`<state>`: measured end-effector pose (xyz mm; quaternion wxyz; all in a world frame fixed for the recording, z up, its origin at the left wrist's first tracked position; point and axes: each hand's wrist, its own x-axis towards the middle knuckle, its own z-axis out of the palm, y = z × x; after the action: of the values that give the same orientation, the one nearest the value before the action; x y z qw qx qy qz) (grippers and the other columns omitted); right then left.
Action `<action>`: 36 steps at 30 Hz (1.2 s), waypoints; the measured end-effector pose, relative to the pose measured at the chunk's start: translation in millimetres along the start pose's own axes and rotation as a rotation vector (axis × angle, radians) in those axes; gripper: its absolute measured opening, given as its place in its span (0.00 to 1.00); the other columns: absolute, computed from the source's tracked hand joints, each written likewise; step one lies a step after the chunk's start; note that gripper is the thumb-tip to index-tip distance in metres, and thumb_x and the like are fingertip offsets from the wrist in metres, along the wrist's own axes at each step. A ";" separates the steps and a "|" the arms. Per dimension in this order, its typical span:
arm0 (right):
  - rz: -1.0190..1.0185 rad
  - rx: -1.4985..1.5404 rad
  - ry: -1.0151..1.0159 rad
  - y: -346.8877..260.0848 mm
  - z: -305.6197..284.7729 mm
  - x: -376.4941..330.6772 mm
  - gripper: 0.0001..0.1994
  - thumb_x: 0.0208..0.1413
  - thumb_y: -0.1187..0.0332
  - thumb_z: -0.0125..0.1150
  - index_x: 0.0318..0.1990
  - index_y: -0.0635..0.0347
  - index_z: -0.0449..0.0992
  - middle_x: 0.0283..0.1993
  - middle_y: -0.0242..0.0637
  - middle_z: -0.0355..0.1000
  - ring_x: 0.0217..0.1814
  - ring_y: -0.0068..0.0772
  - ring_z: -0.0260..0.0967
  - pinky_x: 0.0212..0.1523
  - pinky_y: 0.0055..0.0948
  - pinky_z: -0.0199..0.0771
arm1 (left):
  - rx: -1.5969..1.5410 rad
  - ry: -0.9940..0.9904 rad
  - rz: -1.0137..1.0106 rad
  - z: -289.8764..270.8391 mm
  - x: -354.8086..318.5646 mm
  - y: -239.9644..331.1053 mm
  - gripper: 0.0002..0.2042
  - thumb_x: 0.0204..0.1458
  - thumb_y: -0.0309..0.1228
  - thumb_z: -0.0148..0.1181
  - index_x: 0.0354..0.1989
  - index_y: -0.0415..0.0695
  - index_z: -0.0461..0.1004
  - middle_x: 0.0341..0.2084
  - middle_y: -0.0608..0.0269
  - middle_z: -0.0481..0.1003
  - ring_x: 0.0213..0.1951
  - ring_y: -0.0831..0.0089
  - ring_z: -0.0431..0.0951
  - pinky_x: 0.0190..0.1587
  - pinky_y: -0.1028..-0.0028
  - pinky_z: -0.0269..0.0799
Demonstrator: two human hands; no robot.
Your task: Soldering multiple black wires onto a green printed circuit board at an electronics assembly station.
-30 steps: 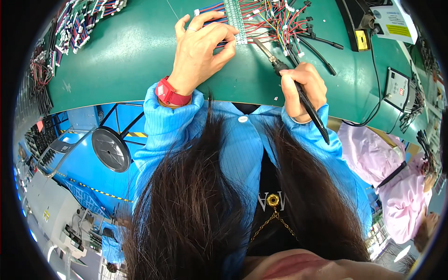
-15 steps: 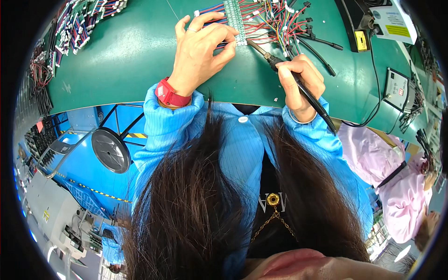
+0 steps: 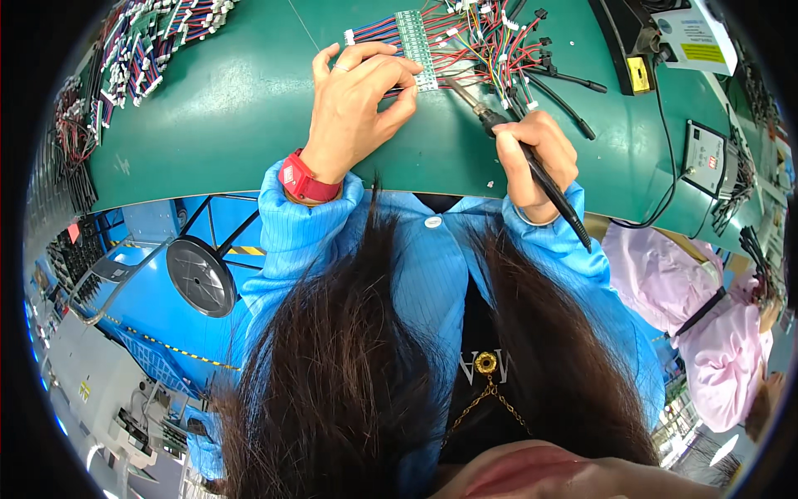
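Observation:
My right hand [image 3: 539,163] is closed around a soldering iron [image 3: 544,179] with a black handle. Its metal tip points up and left, close to the lower right edge of a narrow green circuit board strip [image 3: 416,50]. On the board's other side, my left hand [image 3: 357,104] is bent over the coloured wires [image 3: 374,33], thumb and index finger closed on wires beside the lower left edge. The palm hides part of these wires. Red and black wires [image 3: 453,58] run out from the board's right side into a tangle of leads with white and black connectors.
A green worktable [image 3: 224,108] lies beneath everything. Bundled wire harnesses [image 3: 166,41] are heaped at the far left. At the right stand a black device with a yellow label [image 3: 640,73] and a control box [image 3: 706,158], with a black cable [image 3: 672,158] nearby. A co-worker in pink [image 3: 665,274] is at the right.
The iron's tip has shifted slightly right and down, a little away from the board's edge. My left hand keeps nearly the same place over the wires, while the whole view has shifted slightly.

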<state>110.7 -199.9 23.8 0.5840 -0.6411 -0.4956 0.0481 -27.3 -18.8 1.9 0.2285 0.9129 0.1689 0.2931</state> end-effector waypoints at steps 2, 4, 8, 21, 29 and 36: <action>0.035 0.008 -0.031 -0.8 0.8 2.3 0.04 0.45 0.77 0.59 0.29 0.68 0.77 0.21 0.35 0.65 0.21 0.26 0.55 0.24 0.23 0.55 | -0.003 0.009 0.002 0.3 1.6 0.7 0.07 0.44 0.27 0.66 0.26 0.53 0.73 0.36 0.86 0.81 0.49 0.75 0.75 0.61 0.49 0.53; 0.055 0.014 -0.048 -0.3 1.7 2.9 0.04 0.45 0.77 0.59 0.29 0.68 0.77 0.21 0.35 0.65 0.21 0.26 0.55 0.24 0.23 0.55 | -0.003 0.011 0.001 0.0 1.5 0.4 0.07 0.44 0.27 0.66 0.26 0.53 0.73 0.36 0.86 0.81 0.49 0.76 0.75 0.61 0.50 0.53; 0.070 0.036 -0.058 1.3 4.3 3.2 0.04 0.45 0.77 0.58 0.29 0.68 0.77 0.21 0.35 0.65 0.22 0.25 0.55 0.24 0.22 0.55 | -0.002 0.009 -0.001 -1.0 0.7 -1.6 0.07 0.44 0.26 0.66 0.27 0.53 0.73 0.35 0.86 0.81 0.48 0.76 0.76 0.61 0.50 0.53; -0.006 -0.028 -0.036 -3.8 4.1 1.9 0.04 0.44 0.77 0.59 0.29 0.67 0.77 0.22 0.36 0.66 0.21 0.25 0.55 0.25 0.23 0.55 | 0.005 -0.013 -0.010 -0.4 -2.5 -2.0 0.05 0.46 0.26 0.65 0.26 0.51 0.74 0.37 0.84 0.81 0.48 0.77 0.76 0.62 0.55 0.54; -0.050 0.013 0.092 -0.7 -3.1 0.4 0.06 0.41 0.80 0.62 0.29 0.64 0.79 0.21 0.36 0.69 0.19 0.28 0.58 0.24 0.26 0.63 | -0.025 0.010 0.003 0.0 -2.6 -1.6 0.06 0.44 0.25 0.65 0.26 0.51 0.73 0.36 0.84 0.81 0.43 0.76 0.76 0.60 0.57 0.56; -0.067 -0.246 0.402 7.4 -44.9 45.5 0.05 0.50 0.79 0.60 0.35 0.65 0.79 0.29 0.35 0.69 0.27 0.25 0.59 0.33 0.25 0.65 | -0.086 -0.033 -0.010 -11.1 0.0 9.2 0.06 0.44 0.25 0.64 0.27 0.51 0.73 0.38 0.82 0.82 0.44 0.75 0.77 0.60 0.59 0.57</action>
<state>166.7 -198.6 55.6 0.5896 -0.6873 -0.3927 -0.1606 -32.5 -23.0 14.7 0.2718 0.9061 0.1568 0.2836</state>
